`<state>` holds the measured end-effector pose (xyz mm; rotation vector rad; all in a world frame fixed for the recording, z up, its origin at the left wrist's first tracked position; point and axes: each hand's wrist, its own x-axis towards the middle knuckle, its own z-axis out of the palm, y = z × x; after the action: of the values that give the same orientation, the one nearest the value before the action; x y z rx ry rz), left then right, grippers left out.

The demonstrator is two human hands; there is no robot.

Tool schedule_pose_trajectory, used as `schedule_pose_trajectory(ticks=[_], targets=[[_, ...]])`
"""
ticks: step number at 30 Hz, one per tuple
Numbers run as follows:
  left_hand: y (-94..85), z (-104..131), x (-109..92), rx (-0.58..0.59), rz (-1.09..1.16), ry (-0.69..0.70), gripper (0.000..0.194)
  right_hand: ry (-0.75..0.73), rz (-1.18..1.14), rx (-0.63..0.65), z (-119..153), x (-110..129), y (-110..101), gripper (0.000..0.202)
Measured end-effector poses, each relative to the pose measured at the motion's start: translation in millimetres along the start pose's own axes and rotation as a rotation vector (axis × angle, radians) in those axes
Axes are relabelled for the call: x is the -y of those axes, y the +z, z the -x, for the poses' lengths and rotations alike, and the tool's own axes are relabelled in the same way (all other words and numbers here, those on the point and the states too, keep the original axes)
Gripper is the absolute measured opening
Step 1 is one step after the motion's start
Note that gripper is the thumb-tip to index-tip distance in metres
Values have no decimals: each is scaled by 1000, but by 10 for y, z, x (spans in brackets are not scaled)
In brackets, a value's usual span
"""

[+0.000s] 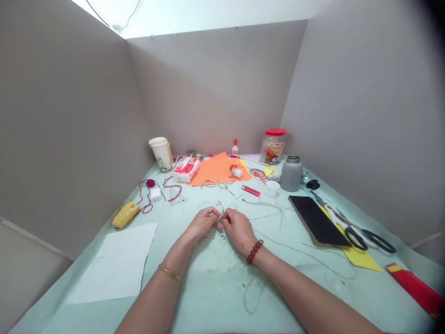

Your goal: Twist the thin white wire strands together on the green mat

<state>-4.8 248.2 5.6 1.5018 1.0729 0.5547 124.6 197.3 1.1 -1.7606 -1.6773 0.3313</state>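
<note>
Both hands meet over the middle of the table, fingertips almost touching. My left hand (202, 222) is closed in a pinch on a thin greenish-grey cord (221, 214). From the other side my right hand (240, 228), with a dark red bead bracelet (255, 251) on its wrist, pinches the same cord. Loose lengths of similar cord (306, 251) trail to the right and below the right wrist. Tiny dark scraps (223, 236) lie around the fingers. The fingertips cover part of the held piece, so its exact form is hard to make out.
A phone (318, 220) and scissors (351, 227) lie at right, near a grey bottle (292, 175). A red lighter (251, 190) and white cup (272, 188) stand beyond the hands. White paper (114, 264) and a corn cob (125, 215) are left. Grey partitions surround the table.
</note>
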Motion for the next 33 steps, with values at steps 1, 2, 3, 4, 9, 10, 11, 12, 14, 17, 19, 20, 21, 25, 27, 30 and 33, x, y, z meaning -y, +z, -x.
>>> schedule_pose_trajectory(ticks=[1,2,3,4,9,10,11,12,14,17,19,20,21,25,27,30,33], targets=[[-2,-3,5,3,-2,-4,17,10,4,-8,-9,-4,12,13],[-3,-4,8,4,-4,-9,18,18,7,-16,-17,-8,22,13],[-4,-3,8,3,-8,-13,19,25,10,-20,-23,-11,29,13],[-3,0,6,3,-12,-15,21,30,11,-24,-28,-13,34,12],[11,20,-8,27,-28,6,23,55,-16,-37,-37,-3,34,12],[13,20,-7,30,-35,14,22,58,-25,-37,-38,-2,33,12],[15,20,-4,29,-43,22,21,58,-34,-37,-39,-3,31,13],[15,18,1,24,-52,29,19,54,-43,-38,-41,-6,30,13],[14,10,15,10,-71,34,16,38,-65,-34,-46,-20,31,12],[12,-5,41,-4,-78,25,15,9,-93,-20,-48,-48,35,11],[13,-12,56,-20,-65,19,14,-10,-105,-31,-45,-58,33,12],[14,-13,63,-35,-56,19,13,-22,-113,-49,-41,-56,29,12],[16,-12,68,-49,-46,21,13,-34,-124,-73,-38,-51,24,12],[22,15,69,-59,-3,64,17,-90,-193,-129,-36,2,-7,15],[20,37,54,-32,26,86,18,-96,-223,-107,-43,24,-13,16],[7,73,19,5,75,91,22,-66,-245,-57,-58,30,-6,13],[-14,104,-16,52,111,75,27,-58,-255,-4,-68,16,-1,13]])
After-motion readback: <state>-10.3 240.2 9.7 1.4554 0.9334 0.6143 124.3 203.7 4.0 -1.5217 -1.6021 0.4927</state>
